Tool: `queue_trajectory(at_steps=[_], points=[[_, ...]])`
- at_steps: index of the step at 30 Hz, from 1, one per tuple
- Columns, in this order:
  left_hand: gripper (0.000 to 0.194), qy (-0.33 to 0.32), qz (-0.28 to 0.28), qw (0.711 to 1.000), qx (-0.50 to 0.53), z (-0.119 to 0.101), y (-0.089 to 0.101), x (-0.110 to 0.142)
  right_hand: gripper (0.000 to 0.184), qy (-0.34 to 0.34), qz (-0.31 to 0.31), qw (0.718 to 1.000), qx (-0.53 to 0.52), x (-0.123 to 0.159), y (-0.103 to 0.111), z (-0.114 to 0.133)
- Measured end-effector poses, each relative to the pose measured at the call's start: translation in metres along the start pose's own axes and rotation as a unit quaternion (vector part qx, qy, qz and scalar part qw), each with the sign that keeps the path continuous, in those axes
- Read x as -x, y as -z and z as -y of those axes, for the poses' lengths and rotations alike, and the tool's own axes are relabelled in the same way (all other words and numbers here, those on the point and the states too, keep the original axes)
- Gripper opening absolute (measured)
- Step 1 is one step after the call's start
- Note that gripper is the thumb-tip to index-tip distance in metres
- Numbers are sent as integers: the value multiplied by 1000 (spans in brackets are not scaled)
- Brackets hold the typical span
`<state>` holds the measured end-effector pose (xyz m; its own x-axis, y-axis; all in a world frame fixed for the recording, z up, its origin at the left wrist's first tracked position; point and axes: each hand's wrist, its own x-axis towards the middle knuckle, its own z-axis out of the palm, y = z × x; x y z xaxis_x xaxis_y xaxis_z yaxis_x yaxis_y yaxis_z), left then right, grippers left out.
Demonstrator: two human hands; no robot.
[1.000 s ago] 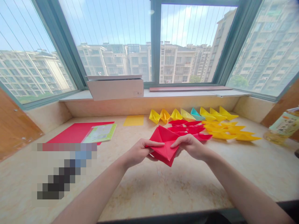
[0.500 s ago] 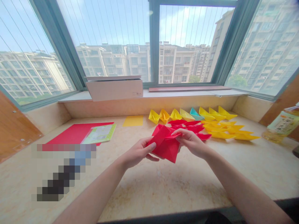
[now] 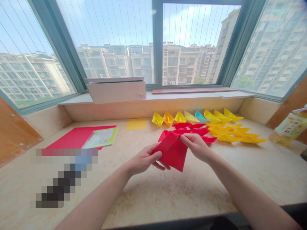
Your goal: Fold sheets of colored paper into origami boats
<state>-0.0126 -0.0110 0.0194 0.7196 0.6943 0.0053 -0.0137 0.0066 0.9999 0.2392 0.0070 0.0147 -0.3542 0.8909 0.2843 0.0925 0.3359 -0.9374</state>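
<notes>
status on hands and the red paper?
Left hand and right hand both grip folded red paper, held above marble counter. Finished paper boats behind it, apart. Nothing obstructing.

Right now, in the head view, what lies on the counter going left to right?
Red sheet → green booklet → yellow sheet → left hand → red fold → right hand → yellow boats → bottle.
</notes>
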Motion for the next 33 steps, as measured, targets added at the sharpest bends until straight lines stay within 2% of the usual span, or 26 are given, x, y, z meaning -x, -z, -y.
queue_trajectory(at_steps=[3, 6, 11, 14, 19, 21, 27, 33], points=[[53, -3, 11, 1000, 2, 0, -2, 0, 46, -3, 5, 1000, -1, 0, 0, 3], [52, -7, -20, 1000, -14, -1, -3, -1, 45, 10, 24, 1000, 5, 1, 0, 4], [48, -8, -82, 995, -48, 2, -1, -5, 37, 105, -8, 985, 135, 1, -3, 0], [47, 5, -68, 996, -61, 6, 0, -7, 34, 133, -20, 974, 180, 2, -6, -2], [48, 21, -15, 998, -58, 9, -2, -6, 39, 157, -14, 975, 158, 5, -10, -1], [48, 24, -11, 998, -56, 9, -4, -6, 41, 154, -25, 976, 149, 5, -11, -1], [46, 3, -75, 995, -69, 9, -8, -9, 40, 155, -46, 968, 193, 5, -15, -5], [43, -2, -96, 993, -64, 12, -7, -10, 30, 183, -70, 952, 235, 7, -17, -5]])
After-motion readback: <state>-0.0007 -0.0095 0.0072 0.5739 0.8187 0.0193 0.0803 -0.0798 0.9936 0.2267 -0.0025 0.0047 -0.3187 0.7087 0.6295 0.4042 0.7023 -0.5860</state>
